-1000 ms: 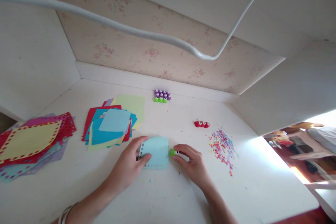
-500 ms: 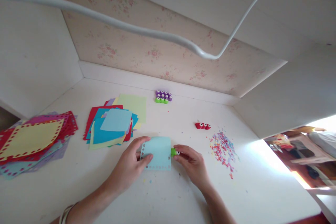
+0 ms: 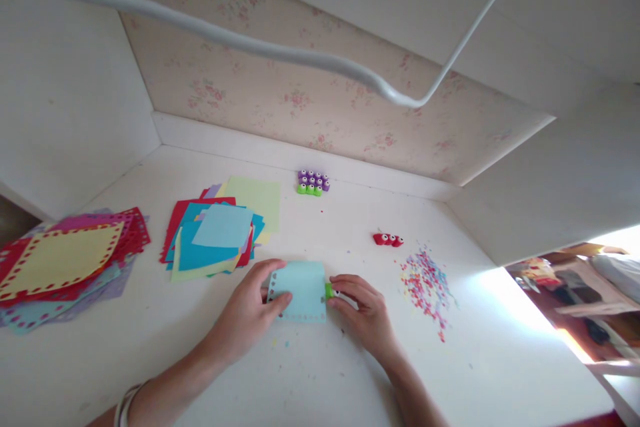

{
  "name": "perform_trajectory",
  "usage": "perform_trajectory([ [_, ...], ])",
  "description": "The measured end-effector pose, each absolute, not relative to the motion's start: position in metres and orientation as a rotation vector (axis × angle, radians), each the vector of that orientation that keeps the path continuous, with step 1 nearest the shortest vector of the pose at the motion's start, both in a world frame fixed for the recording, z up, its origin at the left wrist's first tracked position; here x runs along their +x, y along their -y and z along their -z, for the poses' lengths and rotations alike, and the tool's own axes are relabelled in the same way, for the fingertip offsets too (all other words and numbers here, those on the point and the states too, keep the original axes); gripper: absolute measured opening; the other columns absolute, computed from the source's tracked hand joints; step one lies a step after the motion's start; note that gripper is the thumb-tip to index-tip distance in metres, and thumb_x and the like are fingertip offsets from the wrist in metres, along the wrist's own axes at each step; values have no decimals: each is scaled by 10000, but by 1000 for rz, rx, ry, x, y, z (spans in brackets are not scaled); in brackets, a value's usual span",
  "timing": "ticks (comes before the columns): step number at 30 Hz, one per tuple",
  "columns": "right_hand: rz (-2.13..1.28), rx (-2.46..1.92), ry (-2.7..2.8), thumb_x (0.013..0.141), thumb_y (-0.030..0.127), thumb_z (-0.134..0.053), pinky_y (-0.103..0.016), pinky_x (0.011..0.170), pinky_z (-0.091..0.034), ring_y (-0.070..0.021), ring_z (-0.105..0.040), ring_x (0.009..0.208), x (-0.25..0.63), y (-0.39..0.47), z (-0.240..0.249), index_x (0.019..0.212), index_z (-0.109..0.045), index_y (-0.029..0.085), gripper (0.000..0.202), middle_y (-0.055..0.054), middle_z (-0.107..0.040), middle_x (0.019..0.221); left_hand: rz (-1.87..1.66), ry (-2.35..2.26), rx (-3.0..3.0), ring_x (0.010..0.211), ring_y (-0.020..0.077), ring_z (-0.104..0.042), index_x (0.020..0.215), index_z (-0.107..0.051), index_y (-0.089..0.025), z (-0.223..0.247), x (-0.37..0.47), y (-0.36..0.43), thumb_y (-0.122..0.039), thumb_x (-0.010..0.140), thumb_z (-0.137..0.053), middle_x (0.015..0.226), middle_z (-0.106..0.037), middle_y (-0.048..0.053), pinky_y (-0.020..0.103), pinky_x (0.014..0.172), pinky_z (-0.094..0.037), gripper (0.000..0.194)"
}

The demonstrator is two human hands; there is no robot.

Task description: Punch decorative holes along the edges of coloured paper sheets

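Note:
A light blue square of paper [image 3: 303, 290] has small holes along its left and bottom edges and one or two at the right edge. My left hand [image 3: 253, 303] grips its left side, thumb on top and fingers behind. At the paper's right edge, my right hand [image 3: 363, 310] is closed on a small green punch [image 3: 329, 291] with a white eye-like top, partly hidden by the fingertips. The punch touches the paper's edge.
Punched sheets [image 3: 70, 260] lie far left, plain coloured sheets [image 3: 223, 227] left of centre. Purple and green punches [image 3: 313, 181] stand near the back wall; red punches [image 3: 388, 239] sit right. Confetti [image 3: 427, 287] is scattered farther right.
The green punch and my right fingers have shifted slightly left against the paper's edge. My left hand keeps its hold on the paper. The whole view has shifted slightly.

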State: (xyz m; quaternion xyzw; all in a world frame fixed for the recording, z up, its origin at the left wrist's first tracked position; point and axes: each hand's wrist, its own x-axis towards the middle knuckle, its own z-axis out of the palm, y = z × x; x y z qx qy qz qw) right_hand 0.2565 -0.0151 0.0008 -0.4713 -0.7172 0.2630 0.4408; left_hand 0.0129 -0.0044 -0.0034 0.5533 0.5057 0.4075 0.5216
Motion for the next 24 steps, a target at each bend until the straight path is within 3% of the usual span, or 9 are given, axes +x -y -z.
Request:
perform_trajectory([
  [13, -664, -1137, 1775, 833, 211, -734, -373, 830, -597, -220, -687, 956, 257, 15, 2, 996, -747, 285, 180, -73, -727, 998, -942, -1209, 1300, 822, 183, -674, 1226, -544, -196, 3, 13, 5, -340, 800, -664, 1264, -570, 103, 319, 673, -577, 466],
  [17, -656, -1144, 1797, 832, 230, -739, -359, 832, -589, -214, -690, 947, 255, 15, 2, 995, -745, 287, 173, -59, -730, 992, -984, -1209, 1433, 976, 223, -662, 1231, -535, -206, 10, 13, 6, -298, 835, -636, 1283, -545, 106, 355, 764, -585, 419],
  [21, -725, -1152, 1902, 850, 265, -725, -333, 834, -577, -205, -684, 962, 255, 16, 5, 1015, -734, 278, 166, -58, -720, 1042, -1006, -1245, 1738, 1203, 249, -560, 1253, -516, -239, 15, 17, 12, -217, 859, -609, 1336, -500, 93, 401, 948, -535, 406],
  [24, -777, -1177, 1951, 861, 291, -711, -320, 830, -564, -203, -674, 973, 256, 16, 6, 1037, -722, 271, 177, -56, -710, 1069, -921, -1307, 1960, 1193, 248, -572, 1282, -500, -245, 12, 19, 18, -219, 887, -589, 1413, -444, 100, 411, 966, -532, 406],
])
